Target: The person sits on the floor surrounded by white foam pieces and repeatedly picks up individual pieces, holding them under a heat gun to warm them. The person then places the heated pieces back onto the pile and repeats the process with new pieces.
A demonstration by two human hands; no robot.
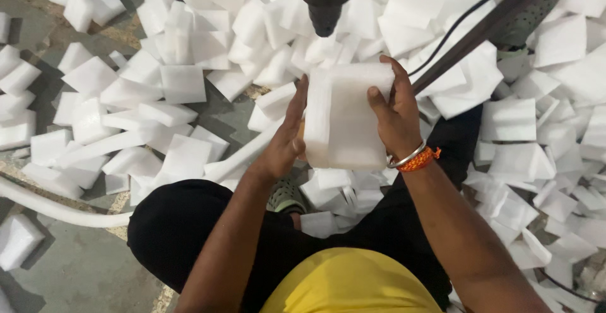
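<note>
Left hand point(287, 137): I see it pressed flat against the foam stack's left side.
Right hand point(394, 114): clasps the right side.
Foam stack point(344, 117): held upright above my lap, over the floor point(82, 269) strewn with foam pieces point(183, 82).

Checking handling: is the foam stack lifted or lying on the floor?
Lifted: the foam stack is clamped between left hand and right hand, above the floor.

Foam stack point(344, 120) sits between left grip point(285, 137) and right grip point(398, 118) (above the lap); loose foam pieces point(158, 98) lie beyond.
</note>
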